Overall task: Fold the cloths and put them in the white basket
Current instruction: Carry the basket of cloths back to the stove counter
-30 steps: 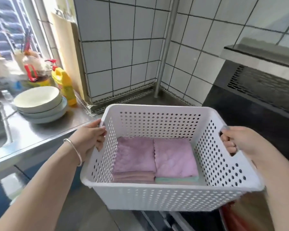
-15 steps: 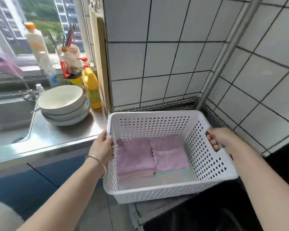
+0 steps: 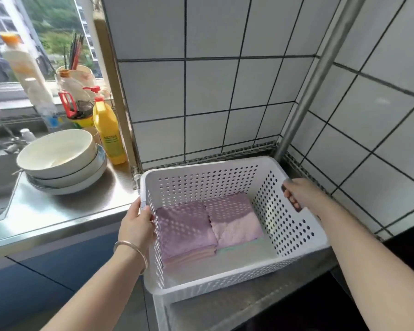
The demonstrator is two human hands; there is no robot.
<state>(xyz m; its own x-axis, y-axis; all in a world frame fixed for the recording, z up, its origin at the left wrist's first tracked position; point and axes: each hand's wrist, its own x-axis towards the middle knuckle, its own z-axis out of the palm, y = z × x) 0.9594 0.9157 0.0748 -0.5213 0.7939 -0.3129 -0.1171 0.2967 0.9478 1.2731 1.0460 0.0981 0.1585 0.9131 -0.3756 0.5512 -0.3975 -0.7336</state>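
My left hand [image 3: 136, 225] and right hand [image 3: 299, 194] grip the basket [image 3: 201, 182] sides at frame centre, folded cloths [image 3: 208, 225] inside.

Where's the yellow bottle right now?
In the head view the yellow bottle stands on the steel counter at left, against the wall's edge, just right of the stacked bowls and beyond the white basket's left corner.

White wall tiles [image 3: 208, 91] with dark grout, two walls meeting at a corner. Vertical steel pipe [image 3: 315, 75] runs down that corner. Stainless counter [image 3: 58, 211] on the left, blue cabinet fronts [image 3: 46, 283] below it. Window [image 3: 46, 32] top left, daylight coming in, trees and buildings outside.
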